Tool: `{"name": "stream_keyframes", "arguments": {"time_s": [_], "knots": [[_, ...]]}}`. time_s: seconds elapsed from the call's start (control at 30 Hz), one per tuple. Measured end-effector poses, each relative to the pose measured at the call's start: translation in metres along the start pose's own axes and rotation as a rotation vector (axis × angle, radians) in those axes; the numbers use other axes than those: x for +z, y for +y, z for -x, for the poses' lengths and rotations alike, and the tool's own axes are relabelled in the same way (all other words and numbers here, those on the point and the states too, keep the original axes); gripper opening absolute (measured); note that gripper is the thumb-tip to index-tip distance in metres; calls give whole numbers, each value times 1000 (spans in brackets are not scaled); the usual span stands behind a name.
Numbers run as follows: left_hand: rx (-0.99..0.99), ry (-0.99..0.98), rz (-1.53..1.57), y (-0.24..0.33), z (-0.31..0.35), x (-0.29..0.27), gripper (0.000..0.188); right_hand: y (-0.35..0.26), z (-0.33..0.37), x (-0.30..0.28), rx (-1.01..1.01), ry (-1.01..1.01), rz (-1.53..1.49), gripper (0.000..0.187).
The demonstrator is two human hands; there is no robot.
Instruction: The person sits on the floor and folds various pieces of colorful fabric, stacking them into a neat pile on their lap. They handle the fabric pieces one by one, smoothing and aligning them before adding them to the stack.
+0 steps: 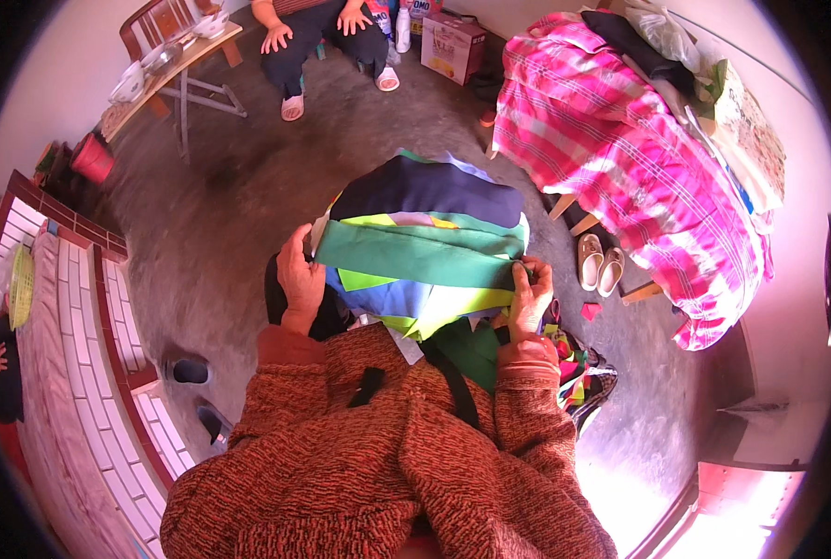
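Observation:
A green strip of cloth (406,250) stretches level across my lap, over a heap of coloured cloth pieces. My left hand (300,272) pinches its left end, and my right hand (533,291) grips its right end between thumb and fingers. Just beyond the strip lies a dark navy cloth (425,191). Below it show a lime-green piece (434,312) and a blue piece (378,296). What supports the heap is hidden beneath the cloth. By my right knee, more multicoloured scraps (576,368) sit in a dark bag or bundle on the floor.
A pink checked cloth (620,168) covers furniture at right, with a pair of shoes (602,265) beside it. Another person sits ahead, hands on knees (327,47). A wooden bench (187,70) with bowls stands far left. Slippers (192,372) lie on the floor at left.

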State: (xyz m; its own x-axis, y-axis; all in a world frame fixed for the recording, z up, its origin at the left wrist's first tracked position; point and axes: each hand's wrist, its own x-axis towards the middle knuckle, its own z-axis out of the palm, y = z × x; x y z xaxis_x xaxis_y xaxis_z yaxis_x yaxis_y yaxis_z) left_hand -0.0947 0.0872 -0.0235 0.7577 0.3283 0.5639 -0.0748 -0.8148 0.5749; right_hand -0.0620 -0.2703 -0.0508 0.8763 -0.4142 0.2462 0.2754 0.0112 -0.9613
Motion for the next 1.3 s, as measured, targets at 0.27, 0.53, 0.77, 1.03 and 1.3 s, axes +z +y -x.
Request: {"name": "stream_keyframes", "arguments": {"time_s": [0.27,0.53,0.77,1.03,1.3], "knots": [[72,-511,-6,-14,-11,-28,71,-5,-2,-1,-81,28,120,26],[308,-308,86,79,-34,-31,47,-43,7,21,-444,-156,711,52],[538,-423,-135,135,-10,58,57,-37,9,22,-300,-433,1059,81],[585,-426,-278,131,-4,65,59,-25,12,22,-352,-357,1031,84],[611,-419,-269,127,-6,71,60,-53,5,-98,-85,-150,494,39]]}}
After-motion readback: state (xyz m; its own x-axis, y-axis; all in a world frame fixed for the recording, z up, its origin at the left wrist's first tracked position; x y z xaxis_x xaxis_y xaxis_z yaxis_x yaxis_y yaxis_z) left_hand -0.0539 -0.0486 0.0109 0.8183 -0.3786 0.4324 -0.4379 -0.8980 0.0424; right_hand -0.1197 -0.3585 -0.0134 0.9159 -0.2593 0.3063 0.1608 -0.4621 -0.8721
